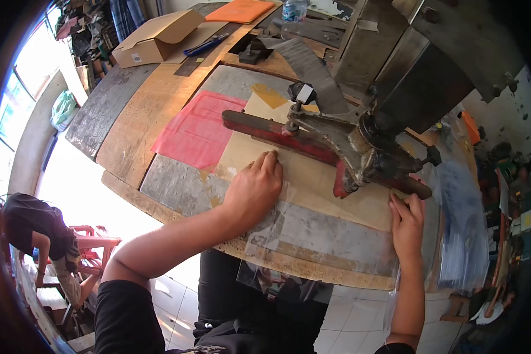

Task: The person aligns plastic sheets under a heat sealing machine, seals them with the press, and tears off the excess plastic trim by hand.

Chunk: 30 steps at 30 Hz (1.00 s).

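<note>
A machine with a long dark and red bar (283,135) stands over the worktable, its bar lying across a tan sheet (318,183). My left hand (256,184) rests on the sheet in front of the bar, fingers bent and pressed together; what is under the fingertips is hidden. Near the bar's right end, my right hand (407,221) is closed at the sheet's right edge, thumb and fingers together. Clear plastic film (277,221) hangs over the table's front edge below my left hand. A pink sheet (197,130) lies left of the tan one.
At the back left are a cardboard box (156,40), a blue tool (205,45) and an orange folder (239,10). A stack of clear plastic (463,230) lies at the right. Another person (38,227) bends over at the far left, beside a red stool (94,248).
</note>
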Motion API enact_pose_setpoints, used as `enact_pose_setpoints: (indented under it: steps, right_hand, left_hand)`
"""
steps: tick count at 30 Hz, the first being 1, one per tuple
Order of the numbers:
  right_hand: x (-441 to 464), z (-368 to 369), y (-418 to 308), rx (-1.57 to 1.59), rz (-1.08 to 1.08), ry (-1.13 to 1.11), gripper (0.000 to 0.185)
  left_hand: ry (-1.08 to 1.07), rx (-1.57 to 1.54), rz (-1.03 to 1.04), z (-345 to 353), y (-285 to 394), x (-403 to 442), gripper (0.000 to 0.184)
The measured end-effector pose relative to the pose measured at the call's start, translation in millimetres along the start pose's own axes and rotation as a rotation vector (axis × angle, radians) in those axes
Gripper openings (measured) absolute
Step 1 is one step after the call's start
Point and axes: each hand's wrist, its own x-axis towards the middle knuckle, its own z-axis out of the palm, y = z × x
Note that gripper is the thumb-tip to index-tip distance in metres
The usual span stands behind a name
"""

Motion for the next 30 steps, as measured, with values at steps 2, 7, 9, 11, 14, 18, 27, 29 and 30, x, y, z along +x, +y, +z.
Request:
enact_pose_setpoints:
  steps: [2, 7, 9, 11, 14, 18, 27, 29, 30]
  right_hand:
    - [-0.7, 0.4, 1.4, -0.010, -0.029, 0.012, 0.028]
    - [-4.4, 0.4, 0.7, 0.003, -0.007, 0.025, 0.027]
    - [-7.5, 1.8, 2.5, -0.021, -0.017, 0.052, 0.026]
    - [-7.7, 1.7, 5.8, -0.012, -0.038, 0.046, 0.025]
    - [-9.4, 1.2, 6.1, 0.015, -0.048, 0.069, 0.023]
    - [-10.8, -3.0, 11.4, 0.035, -0.096, 0.055, 0.021]
    - [-75.0, -65.2, 17.2, 0.216, 0.013, -0.184, 0.035]
    - [-99.1, -84.1, 15.8, 0.207, 0.125, -0.109, 0.035]
    - [-110.6, -90.6, 18.7, 0.204, 0.183, -0.080, 0.033]
  left_hand:
    - [0.010, -0.005, -0.011, 0.5, 0.4, -0.1, 0.025]
    - [-0.014, -0.032, -0.037, 0.3, 1.4, -1.6, 0.028]
    - [0.023, -0.063, -0.028, 1.0, -0.6, -3.3, 0.030]
    - [0.037, -0.069, -0.021, 2.1, -1.7, -4.1, 0.030]
    - [0.052, -0.066, -0.027, 9.0, -4.6, -5.4, 0.030]
    - [0.006, -0.103, -0.040, 3.6, -5.7, -5.9, 0.029]
    - [0.143, -0.316, 0.067, -29.9, -19.3, -61.9, 0.034]
    - [0.193, -0.310, 0.032, -44.2, -23.5, -91.8, 0.036]
    - [0.227, -0.357, -0.050, -49.9, -26.6, -107.1, 0.036]
